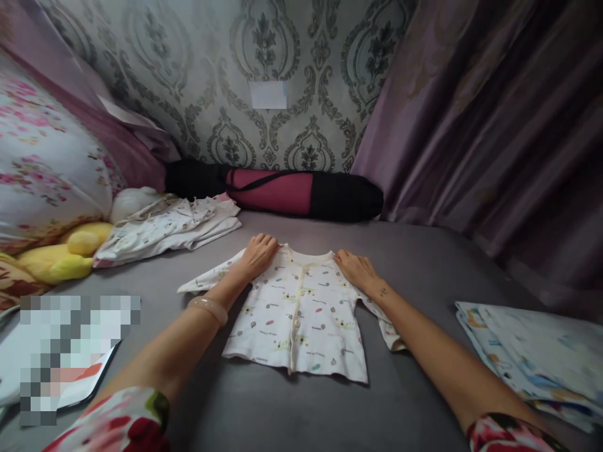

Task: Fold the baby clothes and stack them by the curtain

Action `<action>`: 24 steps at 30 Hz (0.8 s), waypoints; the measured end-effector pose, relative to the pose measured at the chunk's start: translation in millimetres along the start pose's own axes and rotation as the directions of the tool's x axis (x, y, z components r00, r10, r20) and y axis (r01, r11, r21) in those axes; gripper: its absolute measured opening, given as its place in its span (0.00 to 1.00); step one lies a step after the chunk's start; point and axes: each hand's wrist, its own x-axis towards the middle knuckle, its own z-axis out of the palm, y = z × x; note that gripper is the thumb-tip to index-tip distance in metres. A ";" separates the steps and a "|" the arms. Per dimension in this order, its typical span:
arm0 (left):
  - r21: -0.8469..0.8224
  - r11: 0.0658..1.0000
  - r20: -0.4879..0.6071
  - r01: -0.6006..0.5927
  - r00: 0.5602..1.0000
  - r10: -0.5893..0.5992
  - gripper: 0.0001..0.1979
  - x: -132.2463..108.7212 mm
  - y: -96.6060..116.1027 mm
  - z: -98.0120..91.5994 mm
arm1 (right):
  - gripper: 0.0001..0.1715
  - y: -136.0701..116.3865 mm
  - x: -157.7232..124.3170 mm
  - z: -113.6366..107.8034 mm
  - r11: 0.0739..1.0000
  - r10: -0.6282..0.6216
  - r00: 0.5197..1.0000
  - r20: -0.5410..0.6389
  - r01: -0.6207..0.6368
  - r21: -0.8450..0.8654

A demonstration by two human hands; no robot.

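Observation:
A small white baby shirt (301,314) lies spread out on the grey surface, front up, with a buttoned front and a scattered print. My left hand (261,254) grips the shirt's left shoulder beside the neckline, its fingers curled over the fabric. At the opposite shoulder, my right hand (357,270) pinches the cloth near the collar. One sleeve stretches out to the left under my left wrist. The other sleeve hangs down to the right, partly hidden by my right forearm. Both sets of fingertips are partly out of sight.
Crumpled baby clothes (174,226) lie at the back left, near a yellow plush toy (61,257) and a floral pillow (47,157). A black and magenta long bag (273,191) rests against the wall. Folded cloth (541,351) sits at right, a partly blurred-out item (94,376) at left.

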 end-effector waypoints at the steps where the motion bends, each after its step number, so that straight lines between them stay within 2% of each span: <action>1: 0.002 1.000 0.006 0.003 1.000 -0.003 0.18 3.1 -1.2 2.1 | 0.21 1.4 4.1 0.0 1.000 -0.004 1.000 0.004 0.004 0.002; 5: 0.002 0.999 0.009 0.035 0.999 -0.035 0.19 12.4 -4.5 9.7 | 0.21 7.6 17.8 0.5 1.000 -0.011 1.000 0.016 0.011 0.009; 8: -0.023 0.997 0.090 0.068 0.994 -0.066 0.18 17.4 -5.0 10.2 | 0.20 10.6 24.0 1.7 0.999 -0.007 1.000 0.018 0.006 0.036; 11: 0.006 0.985 0.172 0.170 0.971 -0.168 0.14 19.9 -1.0 -0.4 | 0.20 8.8 24.0 1.5 0.998 0.045 0.999 -0.013 -0.044 0.049; 13: 0.031 0.976 0.167 0.215 0.962 -0.217 0.14 18.2 5.5 -11.5 | 0.18 3.2 20.0 0.7 0.997 0.069 0.995 -0.076 -0.067 0.029; 16: -0.055 0.990 0.170 0.130 0.978 -0.119 0.15 8.6 20.9 -21.5 | 0.21 -11.5 10.1 2.2 0.999 0.004 0.990 -0.143 0.004 0.050; 19: -0.164 0.984 0.219 0.075 0.975 -0.037 0.22 -5.2 38.6 -13.3 | 0.29 -27.6 1.4 11.2 0.987 -0.057 0.991 -0.119 0.074 0.145; 24: -0.156 0.971 0.337 0.182 0.934 -0.121 0.30 -16.6 53.2 10.2 | 0.38 -37.9 -0.8 26.7 0.958 -0.060 0.998 0.030 0.049 0.283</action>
